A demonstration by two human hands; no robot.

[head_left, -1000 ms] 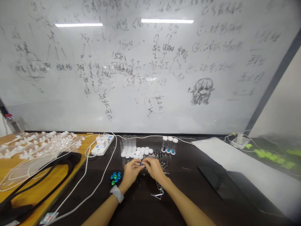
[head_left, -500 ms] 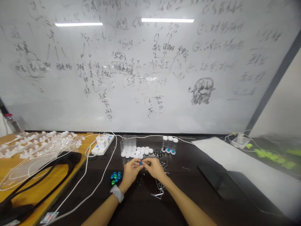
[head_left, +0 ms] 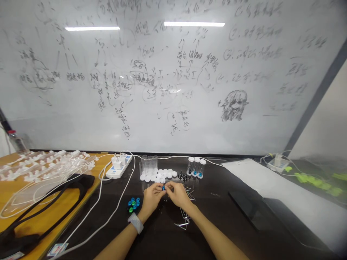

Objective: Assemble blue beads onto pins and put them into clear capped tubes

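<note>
Between my fingertips, over the dark table, is a small shiny blue ball (head_left: 163, 188), with a thin upright piece just above it that is too small to make out. My left hand (head_left: 152, 196) pinches the ball from one side, and my right hand (head_left: 178, 195) has its fingertips closed on the other side. Left of my wrist lies a cluster of shiny blue and green balls (head_left: 133, 204). Just beyond my hands are white caps (head_left: 165, 173) and small black pieces (head_left: 183, 176). Thin silvery rods (head_left: 183, 225) lie scattered beside my right forearm.
Clear open tubes (head_left: 149, 164) stand at the back, with three capped tubes (head_left: 195, 168) farther right. A power strip (head_left: 119, 167) and white cables lie at left, near bagged white parts (head_left: 54, 164). At right are a black flat device (head_left: 244, 209) and a white sheet (head_left: 255, 177).
The whole view has shifted very slightly. Both hands stay together with the blue ball pinched between their fingertips.
</note>
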